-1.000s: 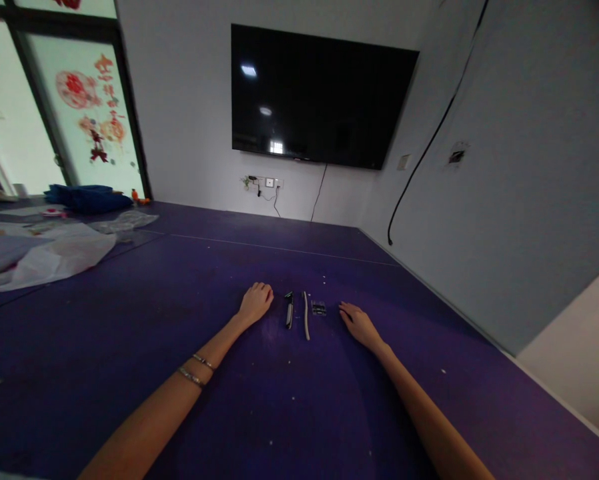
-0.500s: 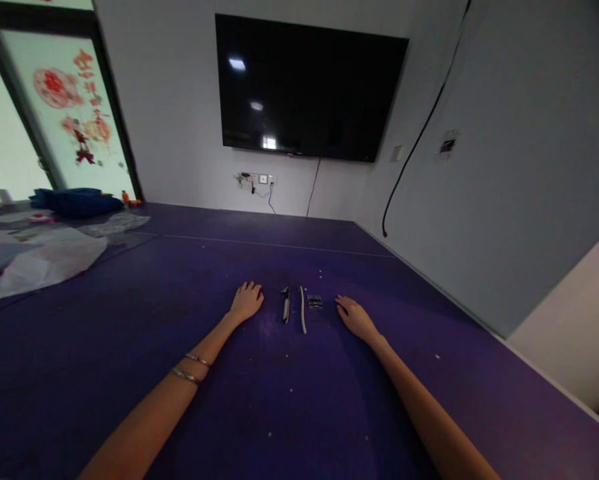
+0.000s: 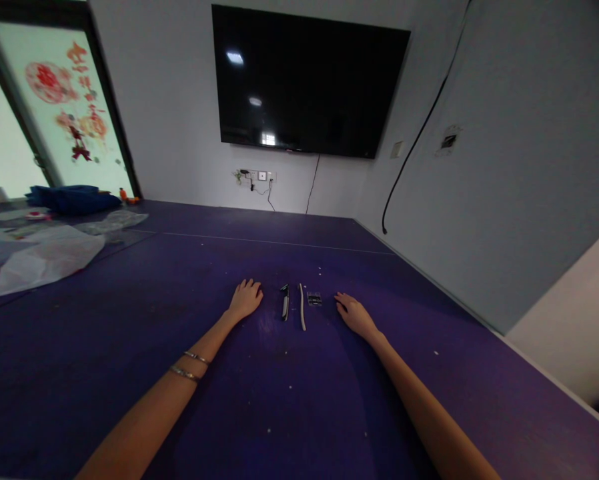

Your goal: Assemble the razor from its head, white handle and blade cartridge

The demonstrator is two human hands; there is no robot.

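Observation:
My left hand (image 3: 246, 299) lies palm down on the purple surface (image 3: 279, 413), its fingers spread and holding nothing. Just right of it is a slim black and silver tool (image 3: 285, 303), shaped somewhat like a razor with an angled head. Beside that lies a pale, slightly curved strip or tube (image 3: 302, 308). A small clear pack (image 3: 314, 299) with dark parts inside sits between the strip and my right hand (image 3: 354, 313). That hand also rests palm down, fingers stretched out and a little apart, touching none of these things.
A crumpled white plastic sheet (image 3: 54, 257) and a dark blue cloth bundle (image 3: 72, 199) lie at the far left. A black cable (image 3: 414, 148) hangs along the right wall. Ahead, a large television (image 3: 309, 83) is mounted above wall sockets (image 3: 262, 176).
The view has tipped very slightly, so the scene sits a little higher. Both hands and the small things between them have kept their places.

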